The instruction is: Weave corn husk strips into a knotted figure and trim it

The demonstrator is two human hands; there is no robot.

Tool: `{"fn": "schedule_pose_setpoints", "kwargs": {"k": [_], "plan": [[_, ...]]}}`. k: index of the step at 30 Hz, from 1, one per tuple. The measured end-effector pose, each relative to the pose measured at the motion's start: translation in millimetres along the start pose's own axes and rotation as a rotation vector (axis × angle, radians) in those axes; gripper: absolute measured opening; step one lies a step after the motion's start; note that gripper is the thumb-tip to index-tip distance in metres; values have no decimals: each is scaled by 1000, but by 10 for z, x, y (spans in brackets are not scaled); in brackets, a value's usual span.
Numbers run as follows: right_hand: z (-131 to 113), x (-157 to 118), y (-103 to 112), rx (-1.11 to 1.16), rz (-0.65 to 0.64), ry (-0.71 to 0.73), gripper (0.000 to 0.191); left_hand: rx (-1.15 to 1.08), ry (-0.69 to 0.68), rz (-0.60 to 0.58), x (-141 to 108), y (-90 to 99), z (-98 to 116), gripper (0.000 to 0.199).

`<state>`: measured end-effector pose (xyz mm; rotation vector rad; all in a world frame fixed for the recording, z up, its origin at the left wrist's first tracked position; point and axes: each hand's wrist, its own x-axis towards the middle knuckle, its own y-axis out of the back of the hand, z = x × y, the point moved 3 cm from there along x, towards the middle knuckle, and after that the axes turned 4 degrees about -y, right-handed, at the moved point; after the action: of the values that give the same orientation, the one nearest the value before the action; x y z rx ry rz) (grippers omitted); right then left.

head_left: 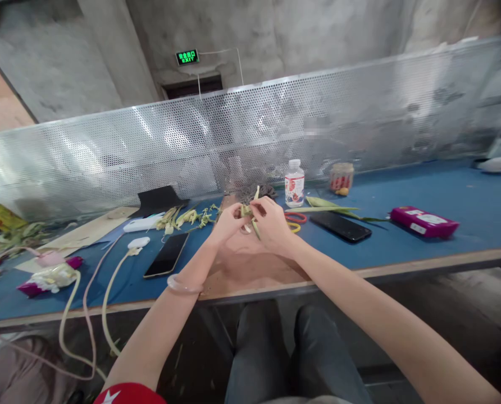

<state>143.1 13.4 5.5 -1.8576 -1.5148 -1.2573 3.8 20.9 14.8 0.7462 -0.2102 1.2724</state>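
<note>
Both hands meet over a brown board [250, 261] at the middle of the blue table. My left hand [228, 223] has its fingers closed on pale green leaf strips [256, 229]. From the right, my right hand [271, 220] pinches the same strips, its thumb and fingers close to the left fingertips. One strip end sticks up above the hands and another hangs below. Just behind them lies a dark, frilly bundle [261, 192]. Red scissors handles or loops [296, 217] and a yellow loop [294, 228] rest beside my right hand.
A clear bottle [294, 185], a jar [341, 178], a black phone [341, 225] and a purple packet [424, 222] stand or lie right. Left are wilted leaves [187, 217], another phone [167, 255], a white charger [138, 243] with cables and paper. A perforated metal screen [250, 129] runs behind.
</note>
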Motion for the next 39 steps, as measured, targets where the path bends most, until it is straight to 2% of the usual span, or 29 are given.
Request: {"fn": "schedule_pose_setpoints", "kwargs": {"k": [6, 11, 14, 18, 20, 24, 28, 30, 32, 39], "plan": [[-31, -23, -28, -79, -46, 63, 13, 76, -46, 27, 20, -12, -90, 14], [-24, 3, -15, -48, -54, 45, 12, 54, -46, 17, -1, -21, -51, 14], [-2, 26, -5, -18, -69, 15, 11, -76, -13, -29, -10, -30, -7, 17], [75, 46, 10, 84, -36, -96, 13, -406, 52, -113, 14, -48, -10, 24], [93, 48, 10, 131, -40, -134, 13, -485, 79, -96, 27, -46, -28, 20], [26, 39, 30, 188, -64, -129, 18, -466, 103, -23, 26, -38, -32, 16], [-59, 28, 106, 186, 21, -76, 26, -443, 94, 35, 28, -12, -21, 16], [-44, 31, 132, 170, 57, -95, 26, -453, 86, 68, 38, 18, -38, 15], [3, 42, 122, 183, 24, -136, 27, -458, 75, 92, 49, 49, -60, 14], [114, 70, -25, 413, -235, -196, 31, -462, 112, 98, 45, 76, -49, 7]]}}
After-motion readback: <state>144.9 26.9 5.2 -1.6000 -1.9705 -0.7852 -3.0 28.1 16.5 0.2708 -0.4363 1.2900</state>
